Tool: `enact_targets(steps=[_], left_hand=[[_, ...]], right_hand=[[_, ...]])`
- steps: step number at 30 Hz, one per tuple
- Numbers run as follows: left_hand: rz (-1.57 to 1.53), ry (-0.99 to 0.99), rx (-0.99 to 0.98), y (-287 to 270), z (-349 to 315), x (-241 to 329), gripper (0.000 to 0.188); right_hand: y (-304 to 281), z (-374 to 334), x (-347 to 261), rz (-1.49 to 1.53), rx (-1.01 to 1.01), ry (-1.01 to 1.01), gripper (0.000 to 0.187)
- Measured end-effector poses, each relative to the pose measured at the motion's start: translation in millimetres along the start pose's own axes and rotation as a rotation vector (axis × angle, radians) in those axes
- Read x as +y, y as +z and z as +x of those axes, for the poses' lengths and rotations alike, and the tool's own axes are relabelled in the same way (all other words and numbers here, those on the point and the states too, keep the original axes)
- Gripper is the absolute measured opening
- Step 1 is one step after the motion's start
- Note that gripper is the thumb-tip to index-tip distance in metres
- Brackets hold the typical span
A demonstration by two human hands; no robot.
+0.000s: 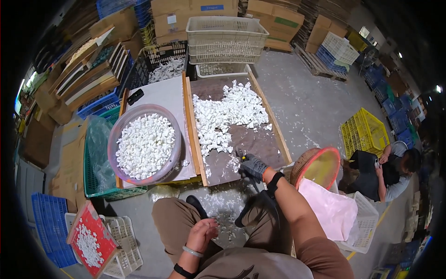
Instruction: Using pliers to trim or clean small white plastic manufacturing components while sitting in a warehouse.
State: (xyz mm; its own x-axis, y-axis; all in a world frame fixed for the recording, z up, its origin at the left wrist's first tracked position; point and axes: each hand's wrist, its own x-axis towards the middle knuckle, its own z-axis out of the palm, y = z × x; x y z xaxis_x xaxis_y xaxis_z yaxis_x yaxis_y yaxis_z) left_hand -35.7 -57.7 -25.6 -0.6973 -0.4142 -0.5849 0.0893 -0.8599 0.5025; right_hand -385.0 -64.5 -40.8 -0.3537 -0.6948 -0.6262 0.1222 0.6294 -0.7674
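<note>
My right hand (253,167), in a grey glove, is at the near edge of a wood-edged work board (253,144). Its fingers are closed round a small dark thing with a yellow part, too small to name. Beyond it, a heap of small white plastic-looking pieces (232,109) spreads over the board, with a few scattered near my fingertips. My left hand (203,232) is bare and raised over my lap, its fingers curled in; whatever they may hold is hidden. On the left, a round translucent basket (174,160) is full of similar white pieces.
White crates (227,39) stand behind the board. A red-rimmed basket (325,162) and a pink cloth (327,209) lie to the right, near a yellow crate (364,132) and a seated person (390,165). A red tray (104,232) of white pieces is lower left.
</note>
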Motion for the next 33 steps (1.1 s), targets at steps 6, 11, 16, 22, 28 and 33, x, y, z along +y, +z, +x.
enact_targets(steps=[6, 11, 16, 22, 28, 33], left_hand=[[0.426, 0.428, 0.263, 0.6, -3.3, 6.4, 0.017], [0.91, 0.872, 0.579, 8.6, -16.6, 36.2, 0.016], [0.785, 0.727, 0.553, -11.4, -14.7, 32.6, 0.014], [0.749, 0.718, 0.452, -4.1, -6.2, 35.3, 0.011], [0.753, 0.613, 0.458, -3.2, -11.8, 25.7, 0.011], [0.652, 0.533, 0.426, 13.9, -24.1, 27.5, 0.013]], right_hand=[[-22.6, 59.8, -27.4, -0.682, 0.434, -0.219, 0.043], [-7.6, 74.9, -53.9, -0.876, 0.286, -0.122, 0.054], [17.8, 55.5, -53.9, -0.976, 0.206, -0.269, 0.049], [17.1, 28.8, -68.3, -0.826, 0.058, -0.315, 0.051], [0.8, 72.4, -86.4, -0.76, 0.37, -0.396, 0.048], [-5.6, 122.6, -91.4, -0.888, 0.275, -0.486, 0.054]])
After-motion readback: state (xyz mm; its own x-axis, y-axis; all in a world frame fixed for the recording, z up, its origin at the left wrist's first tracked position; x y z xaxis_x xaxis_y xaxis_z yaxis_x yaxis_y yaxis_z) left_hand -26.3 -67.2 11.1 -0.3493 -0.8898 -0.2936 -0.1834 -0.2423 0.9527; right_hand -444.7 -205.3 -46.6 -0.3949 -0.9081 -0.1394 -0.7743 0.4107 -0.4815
